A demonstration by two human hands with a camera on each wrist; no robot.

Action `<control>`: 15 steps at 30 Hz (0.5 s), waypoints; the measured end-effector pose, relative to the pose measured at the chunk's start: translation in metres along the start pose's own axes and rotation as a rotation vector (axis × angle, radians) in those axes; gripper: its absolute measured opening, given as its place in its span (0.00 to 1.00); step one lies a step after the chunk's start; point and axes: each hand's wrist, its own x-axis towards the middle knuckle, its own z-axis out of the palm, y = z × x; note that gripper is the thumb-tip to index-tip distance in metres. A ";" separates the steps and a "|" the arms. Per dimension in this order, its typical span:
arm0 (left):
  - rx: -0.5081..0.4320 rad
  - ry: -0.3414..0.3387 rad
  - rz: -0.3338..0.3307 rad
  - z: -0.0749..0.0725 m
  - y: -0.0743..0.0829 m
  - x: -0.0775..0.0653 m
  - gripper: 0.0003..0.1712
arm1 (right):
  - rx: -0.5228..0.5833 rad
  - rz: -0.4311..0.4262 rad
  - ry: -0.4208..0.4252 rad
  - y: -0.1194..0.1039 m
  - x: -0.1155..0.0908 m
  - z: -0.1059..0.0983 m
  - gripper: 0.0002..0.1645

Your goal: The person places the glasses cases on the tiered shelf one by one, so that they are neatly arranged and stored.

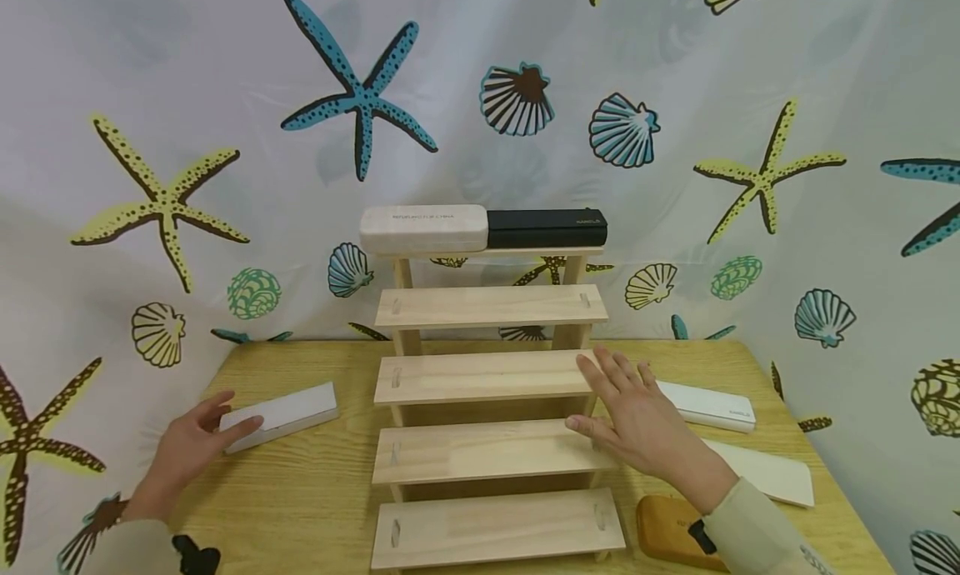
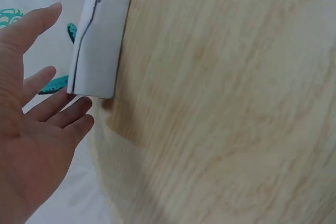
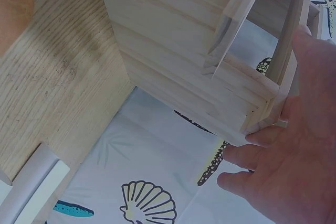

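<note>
A stepped wooden rack (image 1: 491, 454) stands mid-table. On its top shelf, a cream glasses case (image 1: 423, 228) sits beside a black glasses case (image 1: 547, 228). My left hand (image 1: 187, 442) is at the near left end of a white glasses case (image 1: 288, 415) lying on the table. In the left wrist view, its thumb is spread away from that case and the fingertips are by the end; whether they touch cannot be told. My right hand (image 1: 637, 412) is at the rack's right side with fingers extended, and in the right wrist view the thumb lies along a shelf edge.
Right of the rack, partly behind my right arm, lie a white glasses case (image 1: 708, 406), another pale case (image 1: 772, 472) and an orange-brown case (image 1: 667, 532). A curtain (image 1: 247, 42) printed with starfish and shells hangs behind and beside the wooden table (image 1: 300, 492).
</note>
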 end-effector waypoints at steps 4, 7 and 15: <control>0.020 -0.007 -0.014 0.003 -0.005 0.001 0.62 | 0.000 0.000 -0.002 0.000 0.000 0.000 0.53; 0.044 -0.006 -0.005 0.004 -0.009 0.002 0.63 | -0.007 -0.001 0.000 0.000 0.000 0.000 0.53; 0.146 -0.012 0.066 0.007 -0.018 0.004 0.64 | -0.007 -0.002 0.001 0.001 0.000 0.001 0.53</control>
